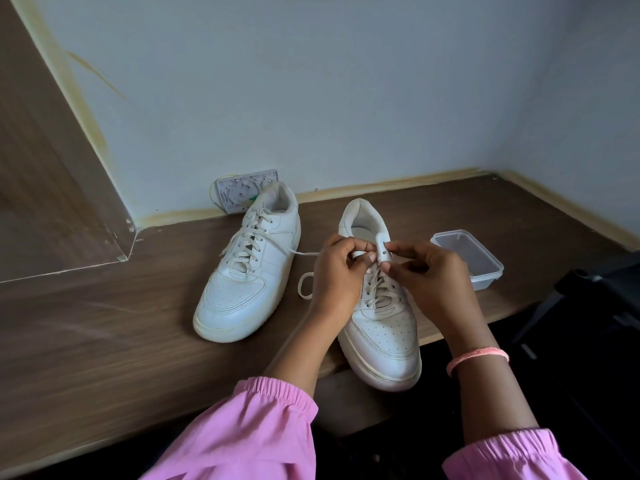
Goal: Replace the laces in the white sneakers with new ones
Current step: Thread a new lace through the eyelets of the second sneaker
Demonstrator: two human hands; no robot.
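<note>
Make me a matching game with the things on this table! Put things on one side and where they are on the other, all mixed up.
Things:
1. laced sneaker
2. sneaker being worked on
3. clear plastic tub
4. pink band

Places:
A. on the right wrist
B. under both hands, toe sticking over the table edge
C. alone, left of the hands, in front of the white wall plate
D. right of the hands, on the table

Pairs: 1-C, 2-B, 3-D, 4-A
</note>
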